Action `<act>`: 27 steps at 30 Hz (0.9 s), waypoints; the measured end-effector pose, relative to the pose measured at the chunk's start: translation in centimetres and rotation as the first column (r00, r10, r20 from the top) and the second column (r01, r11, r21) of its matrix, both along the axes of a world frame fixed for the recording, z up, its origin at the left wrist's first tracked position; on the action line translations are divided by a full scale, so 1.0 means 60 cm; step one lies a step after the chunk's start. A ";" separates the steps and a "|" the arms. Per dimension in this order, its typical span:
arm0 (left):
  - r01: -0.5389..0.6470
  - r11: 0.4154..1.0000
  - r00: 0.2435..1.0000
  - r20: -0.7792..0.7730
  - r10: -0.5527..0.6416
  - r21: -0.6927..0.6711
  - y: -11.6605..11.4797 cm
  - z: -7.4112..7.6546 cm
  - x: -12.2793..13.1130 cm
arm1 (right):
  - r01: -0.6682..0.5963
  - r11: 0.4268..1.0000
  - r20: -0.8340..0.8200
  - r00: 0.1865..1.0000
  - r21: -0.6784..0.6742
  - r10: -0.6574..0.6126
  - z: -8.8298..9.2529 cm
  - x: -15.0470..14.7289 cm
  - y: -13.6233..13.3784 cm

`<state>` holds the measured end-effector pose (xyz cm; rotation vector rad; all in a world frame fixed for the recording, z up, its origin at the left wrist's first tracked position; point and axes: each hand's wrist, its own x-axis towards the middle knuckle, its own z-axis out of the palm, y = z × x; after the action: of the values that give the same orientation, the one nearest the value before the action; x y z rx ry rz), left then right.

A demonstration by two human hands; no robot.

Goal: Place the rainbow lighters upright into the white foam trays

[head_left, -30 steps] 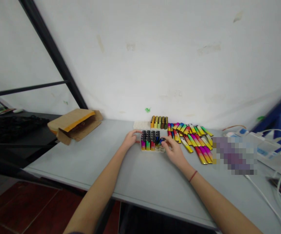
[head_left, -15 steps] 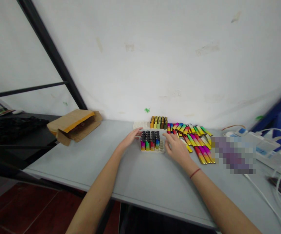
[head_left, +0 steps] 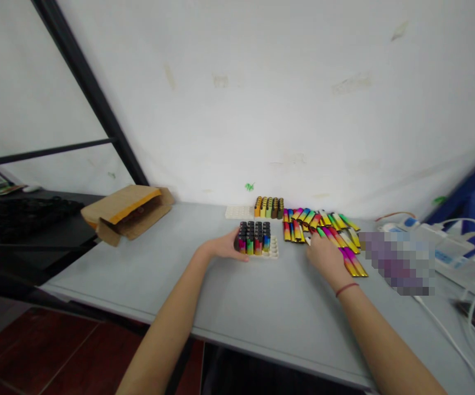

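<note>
A white tray (head_left: 273, 253) with round wells holds rows of upright multicoloured tubes (head_left: 258, 244) with black tops, lighter-like in shape. Its wells at the right end hold none. My left hand (head_left: 224, 246) grips the tray's left end, thumb along the front and fingers partly hidden behind the tubes. To the right, my right hand (head_left: 323, 255) is closed over the pile of shiny multicoloured tubes (head_left: 355, 264) with gold ends, which lie flat. Its fingertips pinch one whose white end shows beside them; the rest is hidden under the hand.
Behind stands a second white tray (head_left: 238, 212) with yellow to dark brown tubes (head_left: 269, 208) at its right end. An open cardboard box (head_left: 126, 211) lies at the left. White power strips and cables (head_left: 439, 244) run along the right, beside a blurred-out patch.
My left hand has come down and closed around the tray's left end. My right hand has moved from the tray's right side over to the flat-lying tubes and closed there.
</note>
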<state>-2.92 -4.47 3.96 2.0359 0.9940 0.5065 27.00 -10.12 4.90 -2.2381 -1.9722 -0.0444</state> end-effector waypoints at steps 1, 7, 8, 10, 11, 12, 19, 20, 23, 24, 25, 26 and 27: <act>-0.018 0.999 1.000 -0.020 0.018 0.028 -0.001 -0.003 0.001 | -0.021 1.000 -0.010 1.000 -0.010 0.021 -0.002 0.002 0.002; -0.008 0.998 0.999 -0.031 0.010 0.054 -0.002 -0.011 0.003 | -0.039 0.999 -0.111 0.993 0.024 0.042 -0.008 0.011 0.013; -0.015 0.999 0.999 -0.033 0.016 0.049 -0.003 -0.010 0.003 | -0.051 0.997 -0.150 0.987 0.057 0.059 -0.007 0.009 0.014; -0.033 0.998 0.999 -0.038 0.035 0.050 -0.004 -0.007 0.004 | -0.111 0.983 -0.246 0.958 0.146 0.145 -0.006 0.004 0.016; -0.038 0.998 0.998 -0.040 0.040 0.052 -0.005 -0.005 0.004 | -0.141 0.970 -0.295 0.935 0.196 0.196 -0.005 0.000 0.017; -0.040 0.998 0.998 -0.039 0.042 0.054 -0.006 -0.004 0.004 | -0.157 0.958 -0.341 0.910 0.239 0.234 -0.005 -0.005 0.017; -0.051 0.995 0.991 -0.116 0.061 0.087 -0.002 -0.009 0.006 | 0.011 0.976 -0.697 0.702 0.216 0.146 -0.015 -0.036 0.011; -0.073 0.992 0.982 -0.165 0.089 0.100 -0.002 -0.011 0.006 | 0.033 0.976 -0.736 0.662 0.216 0.140 -0.019 -0.038 0.011; -0.104 0.987 0.943 -0.302 0.137 0.124 0.000 -0.013 0.005 | 0.080 0.967 -0.796 0.586 0.242 0.151 -0.031 -0.036 0.016; -0.097 0.988 0.936 -0.325 0.132 0.123 0.000 -0.013 0.005 | 0.081 0.961 -0.789 0.591 0.266 0.168 -0.034 -0.034 0.019; -0.087 0.989 0.934 -0.337 0.122 0.119 0.000 -0.013 0.005 | 0.073 0.952 -0.769 0.609 0.299 0.195 -0.037 -0.031 0.022; -0.078 0.990 0.932 -0.343 0.113 0.115 0.000 -0.013 0.005 | 0.058 0.940 -0.738 0.636 0.336 0.225 -0.039 -0.028 0.026; -0.072 0.991 0.932 -0.347 0.107 0.114 0.000 -0.013 0.004 | 0.040 0.927 -0.702 0.665 0.372 0.253 -0.041 -0.025 0.029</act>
<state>-2.66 -4.46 3.17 2.2272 1.3020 0.2419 25.50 -8.37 2.44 -1.5198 -1.4662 0.4276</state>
